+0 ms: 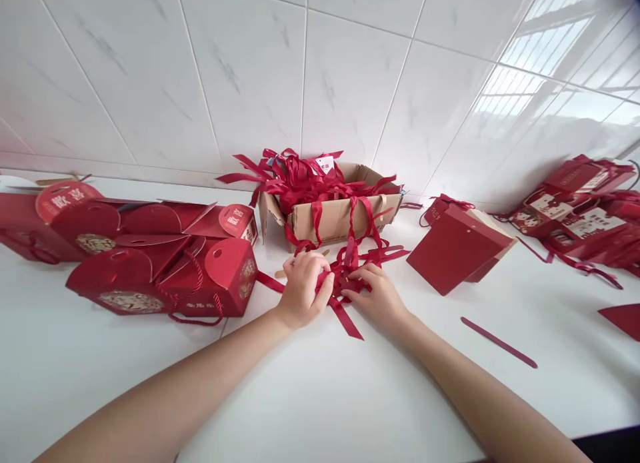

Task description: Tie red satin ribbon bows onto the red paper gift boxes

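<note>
A tangle of red ribbons (pixel 347 320) lies on the white table in front of a cardboard box. My left hand (pixel 304 286) is closed on the ribbon at the left of the pile, thumb and fingers pinched together. From the right, my right hand (pixel 377 295) pinches ribbon in the same pile, its thumb and forefinger close together. Behind both hands, the cardboard box (pixel 325 223) overflows with more red ribbons (pixel 305 176), and some hang over its front wall.
Red gift boxes (pixel 200 276) with rope handles stand at the left. To the right are a red card box (pixel 455 250), a loose red strip (pixel 499 343) and a heap of red boxes (pixel 580 210). A tiled wall (pixel 260 70) bounds the table's back.
</note>
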Motion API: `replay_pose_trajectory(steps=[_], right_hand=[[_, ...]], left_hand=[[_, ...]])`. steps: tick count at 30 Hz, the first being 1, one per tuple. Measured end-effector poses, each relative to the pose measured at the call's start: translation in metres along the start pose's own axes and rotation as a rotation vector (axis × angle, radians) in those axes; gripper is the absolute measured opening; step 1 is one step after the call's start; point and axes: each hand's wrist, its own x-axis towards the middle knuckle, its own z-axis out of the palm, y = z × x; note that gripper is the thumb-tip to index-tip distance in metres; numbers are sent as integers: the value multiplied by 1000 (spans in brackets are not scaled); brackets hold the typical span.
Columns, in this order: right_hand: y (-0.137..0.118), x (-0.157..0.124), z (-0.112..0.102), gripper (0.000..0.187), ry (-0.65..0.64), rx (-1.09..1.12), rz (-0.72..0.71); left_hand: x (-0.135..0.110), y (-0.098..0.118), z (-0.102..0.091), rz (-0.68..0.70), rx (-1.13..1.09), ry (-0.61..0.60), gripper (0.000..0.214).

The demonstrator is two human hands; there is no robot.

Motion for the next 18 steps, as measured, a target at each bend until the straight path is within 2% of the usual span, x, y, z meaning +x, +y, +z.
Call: replay_pose_trajectory(steps=[5,9,11,14,18], right_hand=[[0,-3,0,16,25,-19,-41],[-1,-3,-4,14,118,-34,-95],[-3,-3,-10,15,159,29,-104],[-8,-4,-20,21,161,285,-23],[-14,-7,-28,26,-28,883,252]], left_hand=[[1,1,0,20,14,-11,4],[0,1,1,23,17,4,3],[0,1,1,28,21,8,3],[0,1,0,32,19,7,3],[-1,2,0,61,-27,-20,1]])
